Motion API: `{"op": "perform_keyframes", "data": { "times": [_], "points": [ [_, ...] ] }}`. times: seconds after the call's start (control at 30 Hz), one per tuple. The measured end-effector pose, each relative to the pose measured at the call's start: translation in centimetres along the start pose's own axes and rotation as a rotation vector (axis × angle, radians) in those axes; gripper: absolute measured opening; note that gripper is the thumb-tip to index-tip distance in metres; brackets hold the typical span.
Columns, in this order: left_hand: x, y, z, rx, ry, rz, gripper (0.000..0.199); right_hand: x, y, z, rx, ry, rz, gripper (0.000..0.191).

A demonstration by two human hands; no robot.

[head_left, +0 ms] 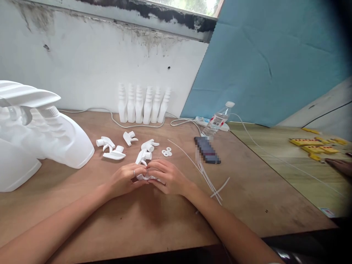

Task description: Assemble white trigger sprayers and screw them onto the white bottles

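Note:
Both hands meet at the middle of the table around a white trigger spray head (142, 177), which is mostly hidden by the fingers. My left hand (127, 178), with a ring on one finger, grips its left side. From the right, my right hand (168, 177) closes its fingers on the same piece. Just beyond the hands lie several loose white trigger spray heads (114, 154) on the brown table (132, 223). A small cluster of white ring washers (166, 151) rests to their right. Thin clear dip tubes (204, 172) lie beside my right forearm.
White bottles (147, 106) stand in a row against the wall. Large white spray bottles (66, 135) fill the left side. A water bottle (217, 121), a phone (208, 150) and a power strip (224, 127) sit back right. Another person's hand (339, 167) is near yellow pieces (313, 149).

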State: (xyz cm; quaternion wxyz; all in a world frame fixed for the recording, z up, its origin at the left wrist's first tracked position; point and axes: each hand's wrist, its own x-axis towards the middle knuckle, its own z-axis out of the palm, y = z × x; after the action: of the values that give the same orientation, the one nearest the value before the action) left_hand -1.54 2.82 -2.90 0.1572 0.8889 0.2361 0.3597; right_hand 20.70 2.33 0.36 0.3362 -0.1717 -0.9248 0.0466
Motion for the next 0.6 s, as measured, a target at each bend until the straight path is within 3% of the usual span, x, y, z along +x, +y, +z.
{"op": "perform_keyframes", "data": {
  "times": [0.3, 0.43, 0.6],
  "points": [
    [0.7, 0.6, -0.4, 0.014, 0.039, 0.094, 0.008, 0.1, -0.1, 0.4, 0.067, 0.012, 0.026, 0.016],
    [0.4, 0.5, -0.3, 0.024, 0.004, 0.042, 0.008, 0.2, -0.2, 0.6, 0.094, 0.028, 0.048, 0.020],
    [0.0, 0.8, 0.0, 0.046, -0.012, -0.129, 0.015, 0.5, -0.8, -1.1, 0.065, -0.086, 0.140, 0.018]
  ]
}}
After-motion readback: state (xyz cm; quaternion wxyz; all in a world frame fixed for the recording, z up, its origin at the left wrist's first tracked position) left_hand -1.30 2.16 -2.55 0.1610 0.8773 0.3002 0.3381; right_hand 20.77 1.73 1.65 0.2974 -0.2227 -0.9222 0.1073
